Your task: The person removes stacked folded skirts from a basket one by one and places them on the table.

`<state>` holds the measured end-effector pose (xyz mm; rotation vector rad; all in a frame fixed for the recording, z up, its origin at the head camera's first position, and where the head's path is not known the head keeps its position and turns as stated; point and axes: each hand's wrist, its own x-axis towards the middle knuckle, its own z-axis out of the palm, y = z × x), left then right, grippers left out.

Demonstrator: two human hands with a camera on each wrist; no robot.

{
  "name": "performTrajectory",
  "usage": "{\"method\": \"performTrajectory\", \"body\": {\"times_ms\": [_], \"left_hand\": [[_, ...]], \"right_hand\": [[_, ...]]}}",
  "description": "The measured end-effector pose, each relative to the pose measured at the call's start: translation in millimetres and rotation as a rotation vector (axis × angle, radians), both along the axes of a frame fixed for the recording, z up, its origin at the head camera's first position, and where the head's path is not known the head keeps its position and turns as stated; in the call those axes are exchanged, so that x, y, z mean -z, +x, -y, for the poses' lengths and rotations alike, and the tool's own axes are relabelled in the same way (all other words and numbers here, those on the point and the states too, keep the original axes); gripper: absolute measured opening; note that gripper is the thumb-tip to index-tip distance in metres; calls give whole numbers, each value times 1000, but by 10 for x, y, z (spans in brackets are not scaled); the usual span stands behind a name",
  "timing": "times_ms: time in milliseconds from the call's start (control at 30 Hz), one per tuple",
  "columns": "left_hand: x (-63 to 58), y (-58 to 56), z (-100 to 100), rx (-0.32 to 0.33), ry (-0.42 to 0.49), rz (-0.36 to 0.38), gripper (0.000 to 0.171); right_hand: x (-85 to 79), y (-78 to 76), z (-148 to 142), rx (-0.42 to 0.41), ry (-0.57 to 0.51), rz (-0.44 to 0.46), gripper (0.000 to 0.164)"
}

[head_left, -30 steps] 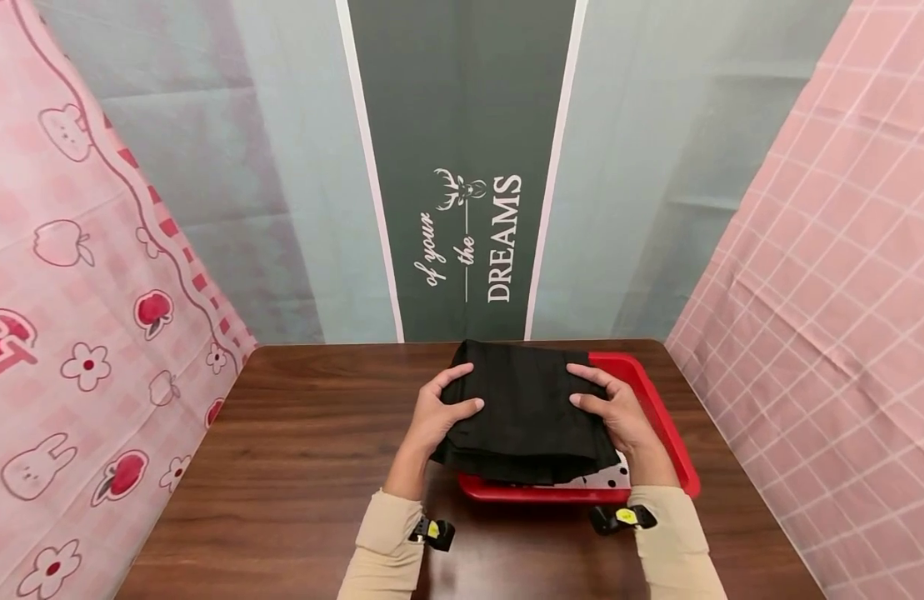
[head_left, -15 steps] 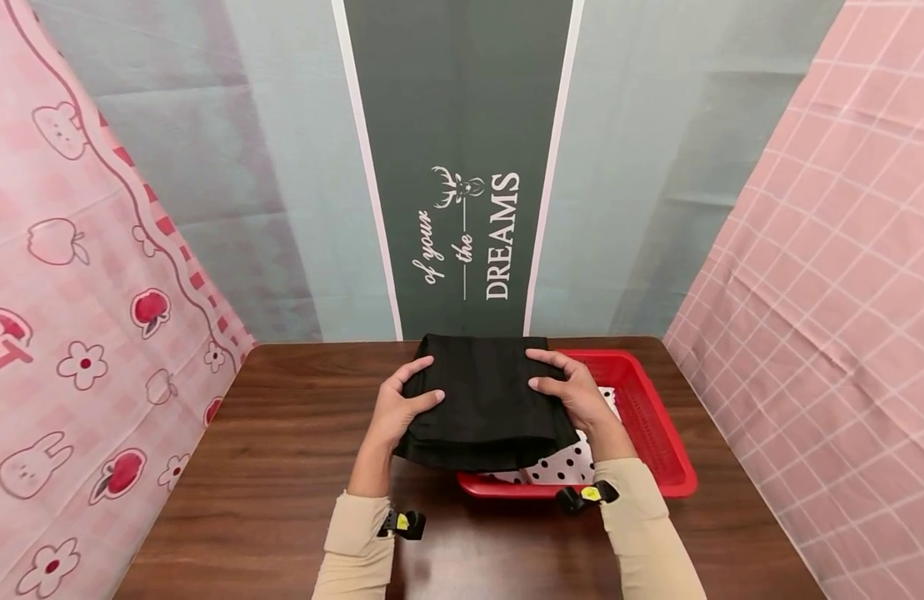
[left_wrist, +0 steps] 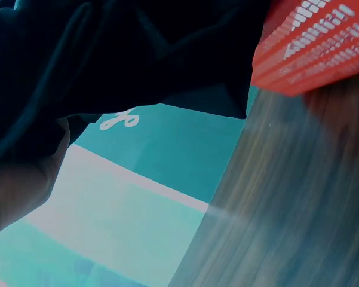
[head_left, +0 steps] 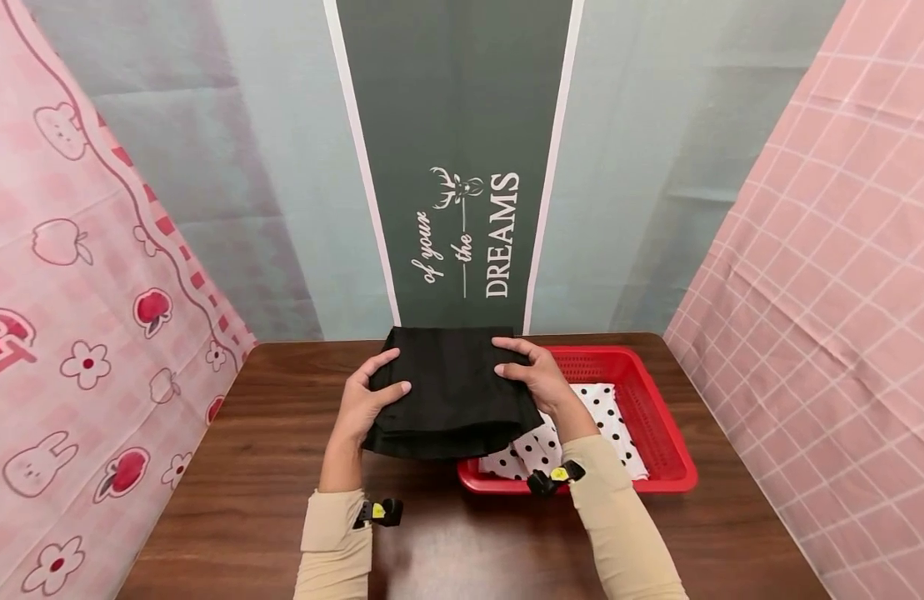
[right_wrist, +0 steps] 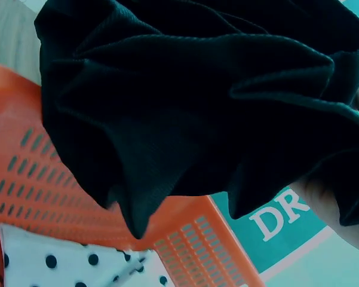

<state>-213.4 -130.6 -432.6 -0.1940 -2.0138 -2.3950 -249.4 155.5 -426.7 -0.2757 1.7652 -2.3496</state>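
Head view: a folded black cloth [head_left: 450, 383] is being gripped by its two sides, the left side by the left hand [head_left: 364, 400] and the right side by the right hand [head_left: 540, 379]. On each side a thumb and a finger are being seen along the upper face; the remaining fingers are being hidden by fabric. The weight is presumably being shared this way so that the folds are being held together. In the wrist views the lower layers are being seen to droop loosely, and the cloth is being held above the table [head_left: 274, 433] rather than being supported by it.

A red basket [head_left: 660, 417] is being partly hidden at its left end by the black cloth; whether its rim is being touched cannot be told. In it a spotted cloth [head_left: 622, 433] is being contained, probably being stopped from sliding by the perforated walls.

As for edges, the table's back edge is being overlapped in view by the black cloth, with the backdrop [head_left: 462, 92] being seen beyond. Room is being offered leftward and nearer the body, where wood grain is being shown; rightward, movement is being limited by the basket's raised walls.
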Motion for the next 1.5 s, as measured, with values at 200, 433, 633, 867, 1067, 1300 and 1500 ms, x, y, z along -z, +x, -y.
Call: {"method": "performTrajectory", "body": {"times_ms": [200,433,633,867,1067,1300,1500], "left_hand": [[26,-48,158,-40,-19,-2,56],[19,-96,350,-44,-29,0,57],[-1,-178,518,-24,-54,2,58],[54,-270,727,-3,-72,16,59],[135,-360,816,-30,-123,35,57],[125,-427,845,-13,-165,71,59],[63,-440,815,-17,-222,120,60]], "right_hand": [[-2,-106,197,-4,-18,20,47],[49,-208,392,-24,-19,43,48],[107,-303,577,-3,2,31,50],[180,-402,790,26,17,31,49],[263,-501,905,40,-10,74,47],[387,-617,962,80,61,93,45],[461,-683,1007,102,131,80,44]]}}
